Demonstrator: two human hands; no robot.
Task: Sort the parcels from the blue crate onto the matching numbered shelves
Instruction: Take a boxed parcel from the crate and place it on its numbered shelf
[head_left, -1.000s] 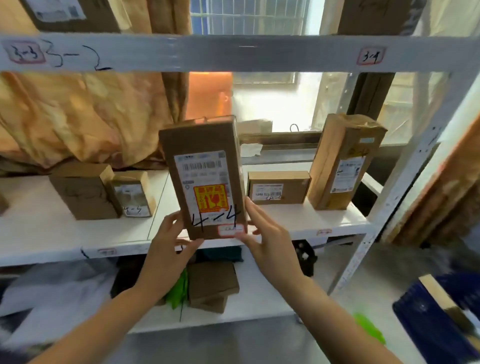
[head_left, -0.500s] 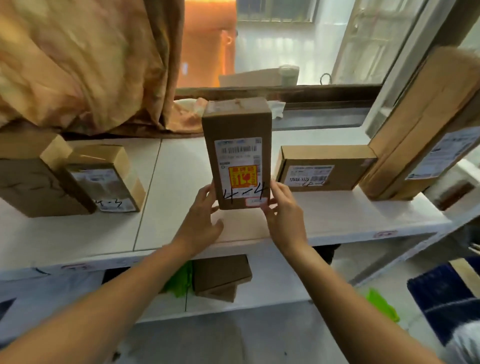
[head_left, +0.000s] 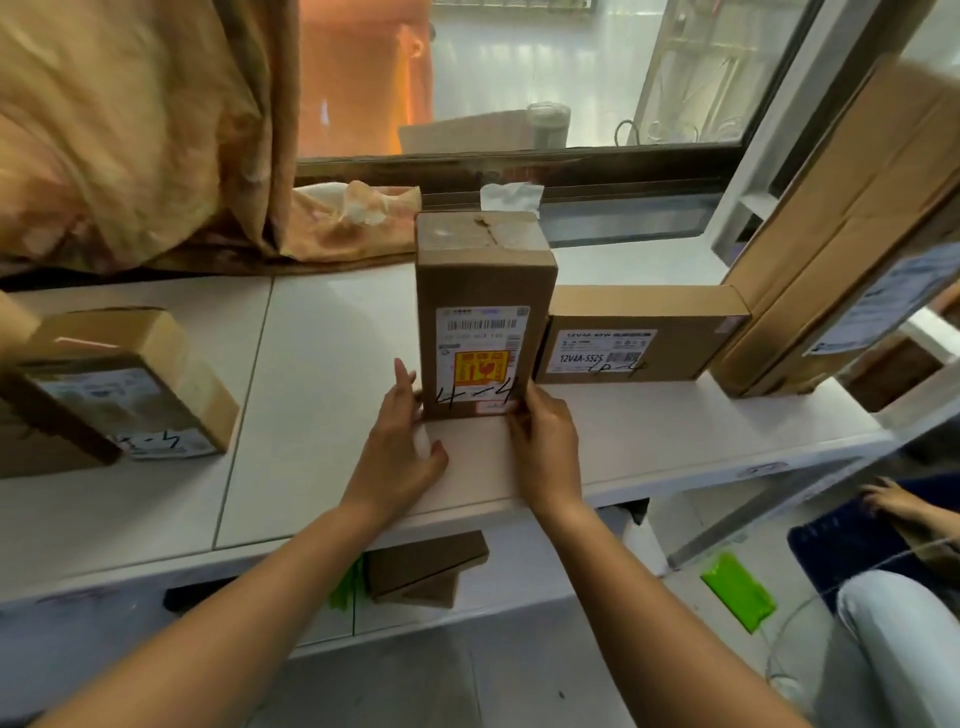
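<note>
the parcel marked 4-4 stood upright on the white shelf, straight ahead of both hands, long axis vertical, label facing them. the left hand lay against its lower left edge and the right hand against its lower right corner, fingers fairly straight, pressing rather than clutching; neither looked nearer. just beyond the right hand a flat box sat beside the parcel, then a tall carton leaned. well left of the left hand sat another labelled box. behind were a window and a curtain; below the right arm, the blue crate.
</note>
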